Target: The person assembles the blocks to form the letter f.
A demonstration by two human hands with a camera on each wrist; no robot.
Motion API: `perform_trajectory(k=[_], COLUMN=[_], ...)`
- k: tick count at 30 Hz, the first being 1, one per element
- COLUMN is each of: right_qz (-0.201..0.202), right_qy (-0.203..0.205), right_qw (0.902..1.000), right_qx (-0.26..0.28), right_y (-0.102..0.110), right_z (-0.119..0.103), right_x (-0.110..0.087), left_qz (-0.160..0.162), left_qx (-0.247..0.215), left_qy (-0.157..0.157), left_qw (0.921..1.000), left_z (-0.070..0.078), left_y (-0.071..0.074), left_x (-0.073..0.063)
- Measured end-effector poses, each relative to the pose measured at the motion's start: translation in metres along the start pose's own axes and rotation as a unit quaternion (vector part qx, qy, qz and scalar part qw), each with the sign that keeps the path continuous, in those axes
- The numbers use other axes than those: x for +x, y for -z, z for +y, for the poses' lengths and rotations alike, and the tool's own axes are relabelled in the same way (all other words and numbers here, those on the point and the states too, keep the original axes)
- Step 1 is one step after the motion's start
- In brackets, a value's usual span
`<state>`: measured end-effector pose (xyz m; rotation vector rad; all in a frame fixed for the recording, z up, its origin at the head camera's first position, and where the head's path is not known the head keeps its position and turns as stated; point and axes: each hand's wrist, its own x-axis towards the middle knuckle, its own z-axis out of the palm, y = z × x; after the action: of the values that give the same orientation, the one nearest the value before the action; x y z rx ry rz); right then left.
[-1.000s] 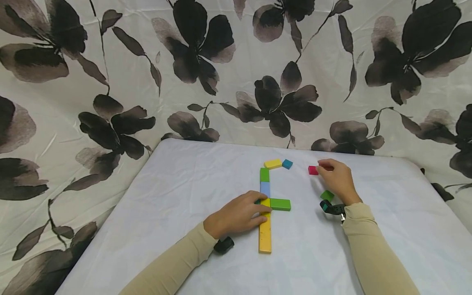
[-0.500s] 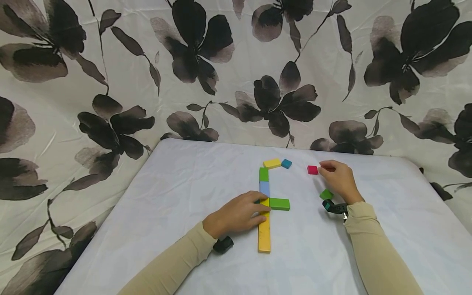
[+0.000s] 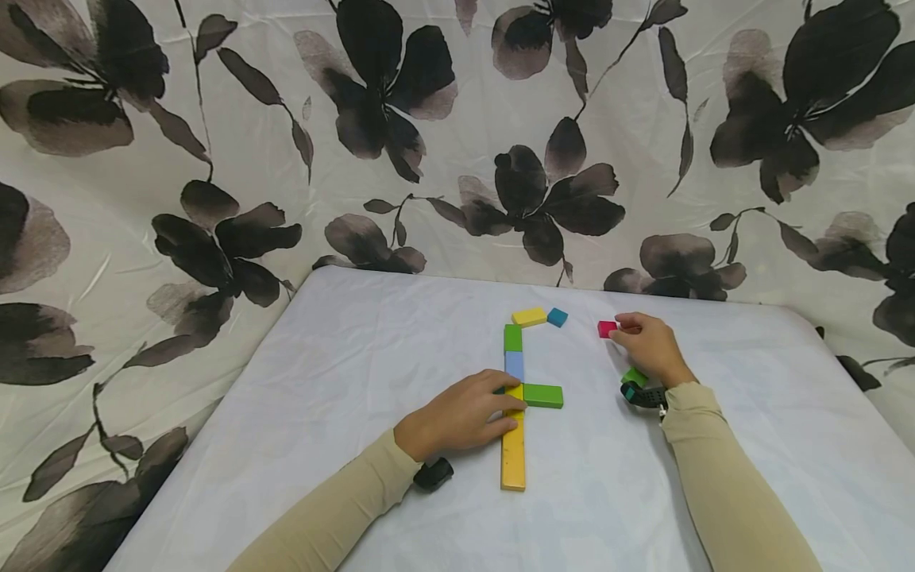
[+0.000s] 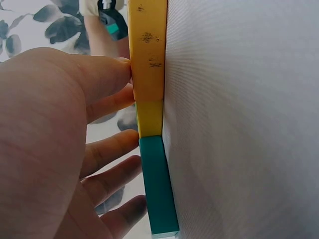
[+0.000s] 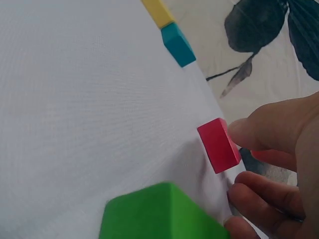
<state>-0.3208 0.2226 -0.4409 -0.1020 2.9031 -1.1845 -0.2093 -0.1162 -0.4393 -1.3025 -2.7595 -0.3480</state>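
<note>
Near the middle of the table my left hand [image 3: 468, 413] rests its fingertips on a row of wooden blocks. The left wrist view shows the thumb touching a long orange-yellow block [image 4: 148, 50] and other fingers, loosely extended, by a short yellow block [image 4: 150, 118] and a teal block [image 4: 158, 186]. At the right, my right hand [image 3: 652, 347] pinches one end of a red block [image 5: 219, 145] between thumb and index finger. Under that wrist lies a green block [image 5: 149, 211], partly hidden. A light blue block [image 3: 514, 365] and a green block [image 3: 513, 338] continue the row upward.
A green block [image 3: 543, 396] juts right from the row. At its far end a yellow block [image 3: 529, 318] angles right, with a blue block [image 3: 557, 318] at its tip. Behind the white-covered table [image 3: 322, 342] hangs a flowered cloth [image 3: 457, 143].
My right hand has shifted slightly left, its thumb and index finger now overlapping the red block's end. The left hand and the row of blocks stay put.
</note>
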Motion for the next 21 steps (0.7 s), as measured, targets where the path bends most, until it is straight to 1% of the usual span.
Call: perform_trajectory(k=[4, 10, 16, 21], right_qz=[-0.007, -0.02, -0.019, -0.011], right_qy=[0.015, 0.008, 0.003, 0.011], right_qw=[0.9998, 0.9995, 0.9991, 0.9987], right_qx=[-0.014, -0.023, -0.038, -0.049], right_y=[0.0, -0.002, -0.005, -0.006], right_z=[-0.001, -0.003, -0.002, 0.001], right_x=[0.004, 0.009, 0.013, 0.015], left_qz=[0.0, -0.004, -0.005, -0.004], left_qx=[0.005, 0.01, 0.015, 0.019], left_qy=[0.0, 0.004, 0.004, 0.005], left_qw=[1.0, 0.9999, 0.9999, 0.9998], left_z=[0.001, 0.001, 0.0, -0.001], left_y=[0.001, 0.001, 0.0, -0.002], left_x=[0.0, 0.001, 0.001, 0.001])
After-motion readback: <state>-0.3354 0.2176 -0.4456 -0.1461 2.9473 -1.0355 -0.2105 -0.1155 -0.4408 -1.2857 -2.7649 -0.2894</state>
